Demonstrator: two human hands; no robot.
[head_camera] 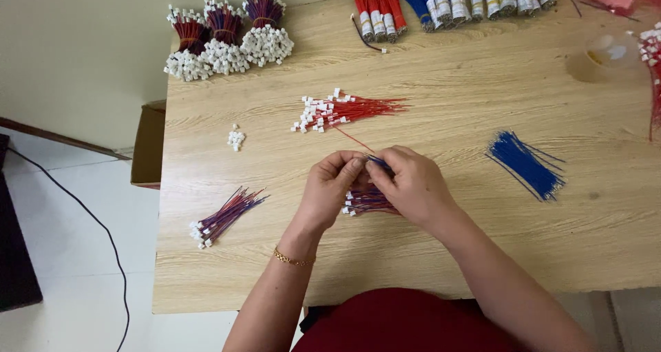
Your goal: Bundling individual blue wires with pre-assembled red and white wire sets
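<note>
Left of the grip: a loose red-and-blue wire bundle [226,216] with white plugs lies well apart on the surface [447,249]; a small plug cluster [236,139] sits further up.
Left hand [329,190]: fingers pinched together on the wire end, meeting the right at the fingertips.
Held item: a blue wire [378,163] between both hands, above a finished pile [368,199] partly hidden under them.
Right hand [413,187]: grip clamped on the same wire.
Right of the grip: loose blue wires [527,164], apart.
Above the grip: red wires with plugs [344,110].
Risk: judged, the thin wire could slip or kink if pinched unevenly; a sleeve or wrist could scatter the pile beneath.
</note>
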